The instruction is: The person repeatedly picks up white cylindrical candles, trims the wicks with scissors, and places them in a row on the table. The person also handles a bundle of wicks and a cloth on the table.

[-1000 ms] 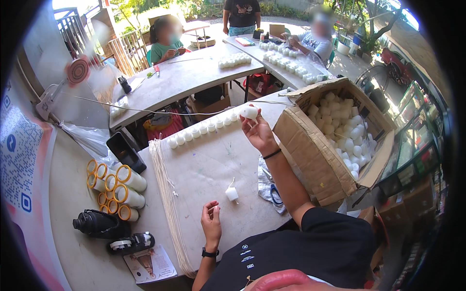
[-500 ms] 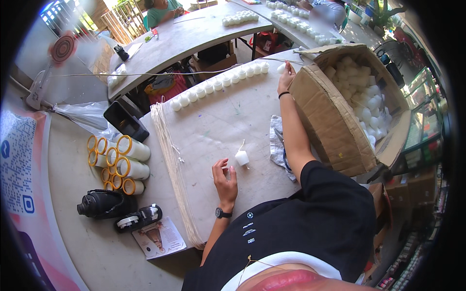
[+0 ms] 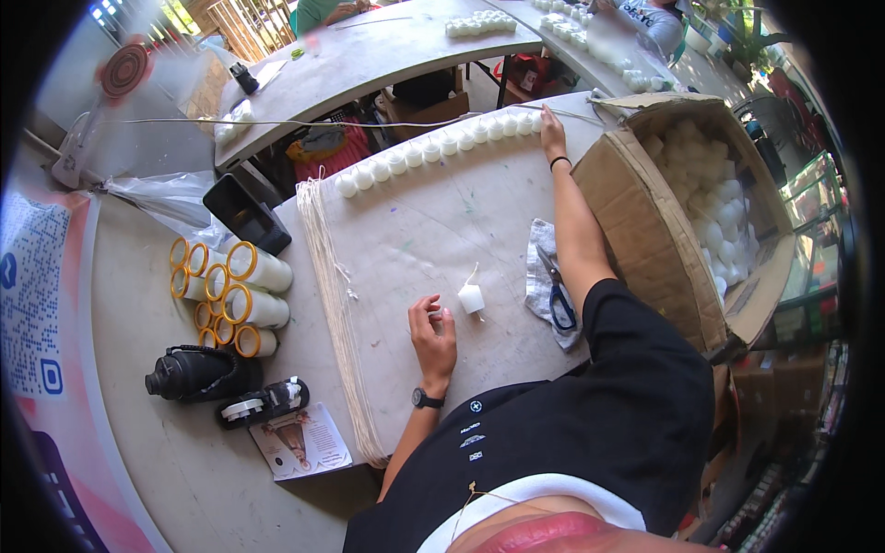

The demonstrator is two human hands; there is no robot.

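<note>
My right hand (image 3: 552,136) reaches to the far edge of the table, its fingers closed at the near-right end of a row of small white candles (image 3: 432,152). The white candle (image 3: 536,121) at that end sits against its fingertips, partly covered. My left hand (image 3: 433,339) rests over the table with its fingers loosely bent and apart, holding nothing. Just right of it lies a single white candle (image 3: 472,298), a pale wick trailing from it. A bundle of long cream wick strings (image 3: 334,304) stretches along the table to the left.
A cardboard box (image 3: 645,240) full of white candles stands tilted at the right. Scissors (image 3: 560,300) lie on a grey cloth (image 3: 540,263) beside my right arm. To the left are white cylinders with gold rims (image 3: 262,267), a black bottle (image 3: 198,373) and a black phone-like device (image 3: 244,217).
My right hand has brought a white candle from beside the box to the end of the row. The head view has shifted, showing the scissors more fully. My left hand stays loosely bent.
</note>
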